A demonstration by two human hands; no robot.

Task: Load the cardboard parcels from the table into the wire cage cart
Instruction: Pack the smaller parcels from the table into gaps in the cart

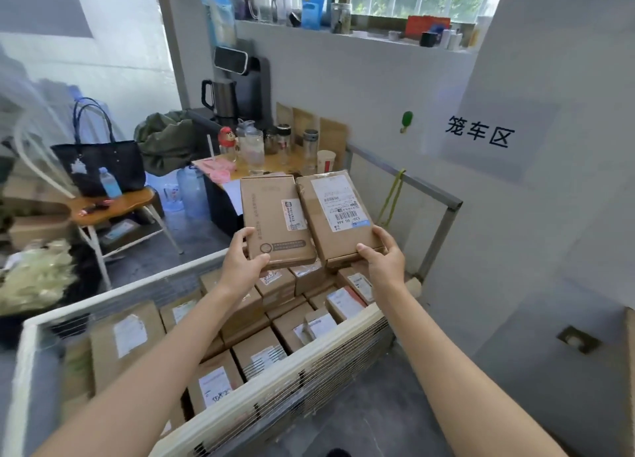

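Cart rail: the cream-painted wire cage cart [275,379] stands right below your forearms, its mesh side thin and springy-looking.
Load inside: flat brown cardboard parcels with white labels [254,350] already lie in tight rows, their tops making an uneven floor.
Left hand: your left hand [244,255] grips the near short end of the plain brown cardboard box with a small sticker [275,216], thumb on top and fingers under.
Right hand: your right hand [381,255] holds the near end of the brown taped box with a large white shipping label [340,212] the same way.
Key relation: both boxes reach away from you beyond your hands, long axes pointing to the far rail, side by side and touching (the right one angled slightly outward). They hang over the cart's far half, above the stacked layer, so the way in is down. Neither hand is clearly nearer.
Handling: stiff, matte, square-edged card; I judge it will slide little on the boxes beneath.
Beyond: a cluttered wooden table [295,162] with cups.
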